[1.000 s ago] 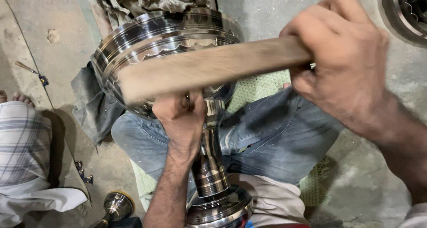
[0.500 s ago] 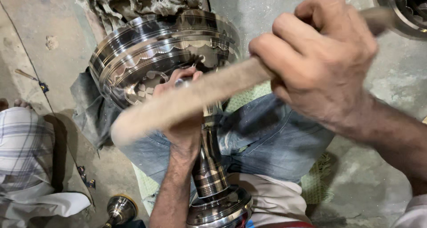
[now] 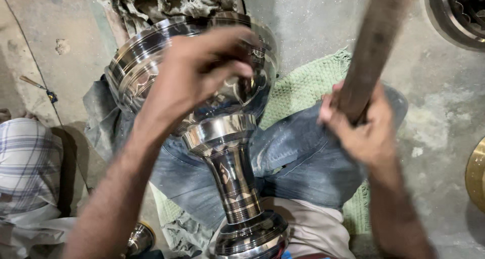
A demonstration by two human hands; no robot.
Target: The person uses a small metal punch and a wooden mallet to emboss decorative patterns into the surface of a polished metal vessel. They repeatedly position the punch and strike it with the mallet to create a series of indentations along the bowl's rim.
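A large shiny metal goblet-shaped vessel (image 3: 230, 153) with an engraved stem lies across my lap on my blue jeans, its wide bowl pointing away. My left hand (image 3: 197, 74) rests over the bowl, fingers curled on its patterned side; whether it grips anything small is hidden. To the right, my right hand (image 3: 361, 127) is clenched round a brown wooden stick (image 3: 376, 34), which points up and away from the vessel.
A green mat (image 3: 303, 89) and grey cloth (image 3: 101, 122) lie under my legs on the concrete floor. Another metal piece (image 3: 457, 14) sits top right, a brass disc (image 3: 475, 173) at the right edge, a small metal part (image 3: 139, 239) bottom left. A person in checked cloth (image 3: 28, 163) sits left.
The stick has swung from lying across the vessel to standing upright at the right. My left hand has moved from the neck up onto the bowl.
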